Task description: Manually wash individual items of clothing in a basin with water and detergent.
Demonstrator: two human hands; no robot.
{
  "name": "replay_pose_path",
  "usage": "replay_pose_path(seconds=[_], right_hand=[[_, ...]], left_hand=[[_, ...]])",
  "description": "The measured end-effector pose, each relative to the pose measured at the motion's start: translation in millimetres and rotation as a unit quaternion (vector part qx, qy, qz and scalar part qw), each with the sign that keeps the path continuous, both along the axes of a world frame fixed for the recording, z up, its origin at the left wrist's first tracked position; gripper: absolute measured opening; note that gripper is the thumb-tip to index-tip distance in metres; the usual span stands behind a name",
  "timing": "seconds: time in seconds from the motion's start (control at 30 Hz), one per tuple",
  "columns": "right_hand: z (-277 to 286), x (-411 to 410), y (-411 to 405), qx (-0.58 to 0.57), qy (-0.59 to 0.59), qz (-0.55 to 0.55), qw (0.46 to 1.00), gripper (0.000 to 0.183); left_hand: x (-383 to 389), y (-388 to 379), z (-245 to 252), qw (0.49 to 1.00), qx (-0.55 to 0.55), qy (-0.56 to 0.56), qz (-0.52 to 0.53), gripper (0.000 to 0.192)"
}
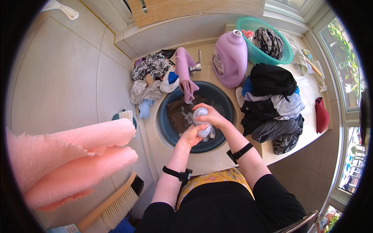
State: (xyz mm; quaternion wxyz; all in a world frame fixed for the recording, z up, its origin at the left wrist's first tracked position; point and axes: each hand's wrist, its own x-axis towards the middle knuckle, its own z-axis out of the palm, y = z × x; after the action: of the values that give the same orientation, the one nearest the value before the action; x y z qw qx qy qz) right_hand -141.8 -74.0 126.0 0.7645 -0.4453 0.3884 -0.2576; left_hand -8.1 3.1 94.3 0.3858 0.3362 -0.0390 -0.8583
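Observation:
Both my hands grip a wet, light grey-white cloth (201, 113) bunched into a ball over a dark blue basin (163, 128). My right hand (212, 116) wraps its upper part from the right. Lower down, my left hand (193, 134) closes around it from the left. Murky water and submerged brown cloth (178, 115) show inside the basin, which sits in the sink. Just above my hands hangs a pinkish-purple cloth (186, 75), draped over the faucet (195, 67). Its lower end reaches over the basin.
Piled clothes (151, 68) lie left of the faucet, and a dark heap (272, 80) lies on the right. Behind stand a purple detergent jug (228, 59) and a green basin (287, 54) holding clothes. Pink towels (87, 163) and a bench brush (119, 201) are at left. A red cloth item (321, 115) rests far right.

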Motion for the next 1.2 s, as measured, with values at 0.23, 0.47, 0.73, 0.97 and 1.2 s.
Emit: replay_pose_path(seconds=[0.23,0.47,0.73,0.97,1.2], right_hand=[[4.9,19.1,2.3,-0.22,0.273,0.026,0.936,0.029],[25.8,-7.2,11.3,-0.042,0.076,0.084,0.993,0.051],[92.2,-22.4,10.7,-0.019,0.031,0.146,0.989,0.04],[47.8,-5.9,23.2,-0.266,0.291,0.083,0.915,0.022],[-6.2,11.3,46.5,-0.303,0.528,0.018,0.793,0.018]], left_hand=[[-21.2,-15.4,30.5,0.912,-0.102,-0.366,-0.154,0.045],[-15.4,13.2,19.2,0.967,-0.098,-0.228,-0.05,0.051],[-19.4,20.1,60.2,0.995,0.005,0.088,-0.054,0.039],[-47.7,12.1,42.2,0.971,-0.068,-0.207,-0.101,0.015],[-62.5,12.5,-85.4,0.424,-0.468,-0.744,-0.217,0.034]])
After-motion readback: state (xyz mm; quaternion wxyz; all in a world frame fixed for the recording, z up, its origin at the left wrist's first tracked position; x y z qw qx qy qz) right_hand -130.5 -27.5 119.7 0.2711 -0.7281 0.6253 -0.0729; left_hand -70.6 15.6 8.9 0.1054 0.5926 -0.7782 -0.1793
